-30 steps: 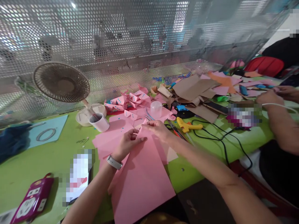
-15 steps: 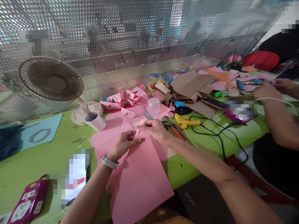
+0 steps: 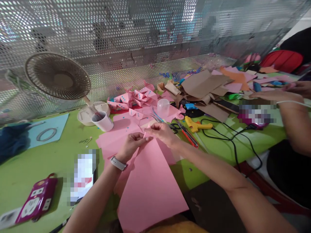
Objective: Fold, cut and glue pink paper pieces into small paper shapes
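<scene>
A large pink paper sheet (image 3: 153,184) hangs from my two hands toward the table's front edge, its top narrowing to a folded point. My left hand (image 3: 132,144) pinches the left edge of that fold, thumb on top. Close beside it, my right hand (image 3: 161,131) grips the tip between thumb and fingers. More pink sheets (image 3: 114,139) lie flat beneath and to the left. Behind my hands are tweezers (image 3: 157,119), black-handled scissors (image 3: 173,127), a red utility knife (image 3: 187,134) and a yellow glue gun (image 3: 197,124).
Folded pink pieces with blue dots (image 3: 136,98) are heaped by the mesh wall, near a clear cup (image 3: 163,107). On the left stand a fan (image 3: 58,76), a white cup (image 3: 103,121), a phone (image 3: 84,176) and a purple power strip (image 3: 37,199). Black cords (image 3: 230,139) and a co-worker's arm (image 3: 289,106) are at right.
The whole view has shifted slightly, so things sit a little further right. Both my hands still hold the pink sheet at its folded top. The co-worker's hand has moved a little.
</scene>
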Tool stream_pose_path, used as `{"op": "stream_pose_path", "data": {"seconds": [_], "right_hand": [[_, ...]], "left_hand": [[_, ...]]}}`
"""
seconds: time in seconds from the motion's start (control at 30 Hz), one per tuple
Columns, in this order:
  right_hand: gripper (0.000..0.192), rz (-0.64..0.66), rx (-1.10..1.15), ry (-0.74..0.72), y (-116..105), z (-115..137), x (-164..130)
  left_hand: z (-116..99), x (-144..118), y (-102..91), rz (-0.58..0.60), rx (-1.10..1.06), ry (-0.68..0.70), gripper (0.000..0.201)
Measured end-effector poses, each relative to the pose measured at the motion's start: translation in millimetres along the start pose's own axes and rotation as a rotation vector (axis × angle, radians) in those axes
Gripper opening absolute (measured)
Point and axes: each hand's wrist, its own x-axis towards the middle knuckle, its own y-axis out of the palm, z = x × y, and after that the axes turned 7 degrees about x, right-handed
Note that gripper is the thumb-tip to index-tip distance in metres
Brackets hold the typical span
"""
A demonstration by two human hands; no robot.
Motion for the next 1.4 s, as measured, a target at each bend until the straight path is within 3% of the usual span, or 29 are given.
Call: {"op": "stream_pose_path", "data": {"seconds": [0.17, 0.83, 1.4], "right_hand": [[0.042, 0.024, 0.019, 0.039, -0.5, 4.1, -1.7], [0.036, -0.118, 0.083, -0.003, 4.9, 6.2, -2.1], [0.030, -0.035, 0.040, -0.037, 2.1, 1.3, -3.3]], "left_hand": [[0.6, -1.5, -1.0, 0.033, 0.054, 0.014, 0.041], [4.0, 1.9, -0.6, 0.067, 0.037, 0.015, 0.044], [11.5, 4.1, -0.6, 0.062, 0.002, 0.016, 0.038]]}}
